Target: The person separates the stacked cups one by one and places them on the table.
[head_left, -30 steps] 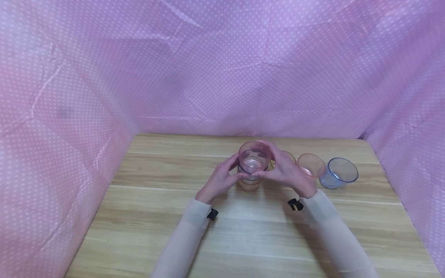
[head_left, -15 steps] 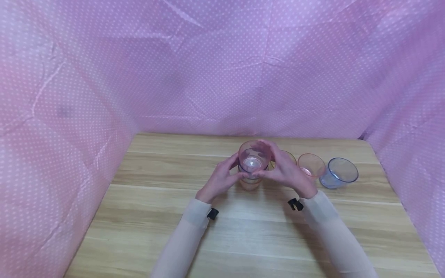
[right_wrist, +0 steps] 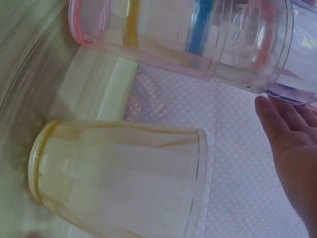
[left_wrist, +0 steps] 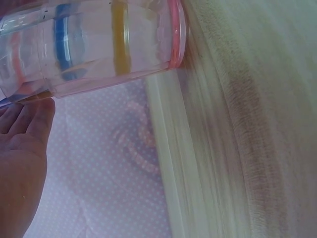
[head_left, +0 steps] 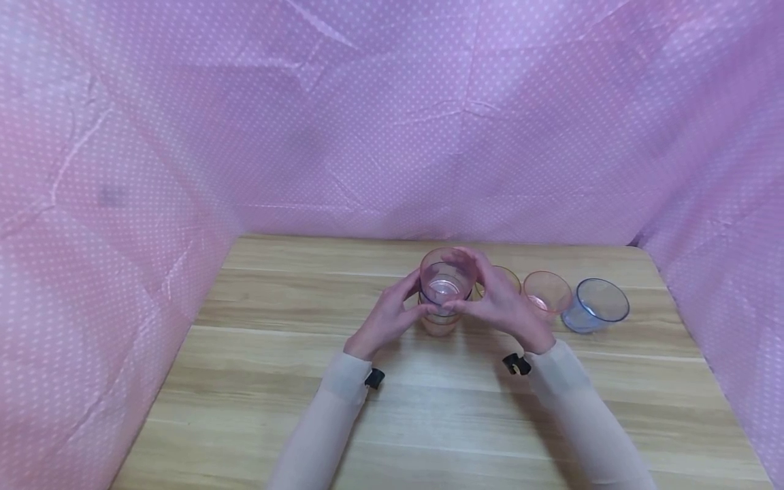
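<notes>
Several clear tinted cups stand nested in one upright stack (left_wrist: 94, 44) at the middle of the table's far half. Topmost is a pink cup (head_left: 433, 269), with a blue rim showing just below it. My left hand (head_left: 390, 313) holds the pink cup from the left, thumb at the near side. From the right, my right hand (head_left: 507, 305) grips the same cup, its fingers reaching round the far side and showing through the wall. Pink, yellow and blue bands show along the stack in the left wrist view. Beside it stands a yellow cup (right_wrist: 119, 173), partly hidden by my right hand in the head view.
Right of the yellow cup, another pink cup (head_left: 549, 294) and a blue cup (head_left: 593, 309) stand upright in a row on the wooden table (head_left: 429, 422). Pink dotted cloth (head_left: 367, 136) hangs behind the table and at both sides.
My right wrist has shifted very slightly to the left. Both hands stay around the top pink cup, and the stack looks unmoved.
</notes>
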A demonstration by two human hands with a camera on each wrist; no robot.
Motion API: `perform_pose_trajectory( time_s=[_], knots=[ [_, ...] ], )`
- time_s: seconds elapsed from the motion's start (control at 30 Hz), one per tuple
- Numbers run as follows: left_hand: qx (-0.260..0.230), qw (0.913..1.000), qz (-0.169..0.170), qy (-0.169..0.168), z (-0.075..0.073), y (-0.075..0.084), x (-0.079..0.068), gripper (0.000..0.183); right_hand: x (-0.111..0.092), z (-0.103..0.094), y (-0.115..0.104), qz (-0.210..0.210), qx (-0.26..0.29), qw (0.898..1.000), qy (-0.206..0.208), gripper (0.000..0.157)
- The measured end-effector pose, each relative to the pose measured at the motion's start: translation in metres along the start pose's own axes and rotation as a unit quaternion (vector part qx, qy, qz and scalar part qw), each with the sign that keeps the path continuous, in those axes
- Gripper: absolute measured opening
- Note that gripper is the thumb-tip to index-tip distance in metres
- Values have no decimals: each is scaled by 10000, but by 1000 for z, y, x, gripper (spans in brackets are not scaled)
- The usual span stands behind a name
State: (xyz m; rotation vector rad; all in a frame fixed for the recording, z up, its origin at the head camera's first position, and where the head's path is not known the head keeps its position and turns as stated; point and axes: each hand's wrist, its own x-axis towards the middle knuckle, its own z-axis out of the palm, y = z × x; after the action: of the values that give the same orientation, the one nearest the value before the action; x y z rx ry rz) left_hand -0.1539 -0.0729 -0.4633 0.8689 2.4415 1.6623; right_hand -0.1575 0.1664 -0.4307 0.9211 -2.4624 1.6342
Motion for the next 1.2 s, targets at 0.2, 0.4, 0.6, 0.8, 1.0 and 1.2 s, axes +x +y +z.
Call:
perform_pose_trajectory(
  time_s=[0.2, 0.4, 0.6, 0.8, 1.0, 1.2],
  knots=[
    [9, 10000, -5, 28, 1, 0, -1, 73, -2, 2, 0, 52, 55, 10000, 56, 95],
    [44, 10000, -28, 50, 2, -1, -2, 73, -3, 3, 1, -52, 257, 9996, 61, 94],
    [3, 10000, 7, 59, 3, -2, -1, 72, -3, 3, 1, -79, 329, 9994, 48, 94],
    [4, 10000, 15, 55, 3, -2, -2, 72, -3, 3, 1, 68, 421, 9991, 15, 92],
    [60, 9999, 130, 57, 3, -2, -2, 72, -3, 2, 1, 169, 428, 9989, -11, 91],
    [15, 9998, 181, 46, 2, -3, -3, 72, -4, 1, 1, 357, 478, 9982, -54, 94]
  ],
)
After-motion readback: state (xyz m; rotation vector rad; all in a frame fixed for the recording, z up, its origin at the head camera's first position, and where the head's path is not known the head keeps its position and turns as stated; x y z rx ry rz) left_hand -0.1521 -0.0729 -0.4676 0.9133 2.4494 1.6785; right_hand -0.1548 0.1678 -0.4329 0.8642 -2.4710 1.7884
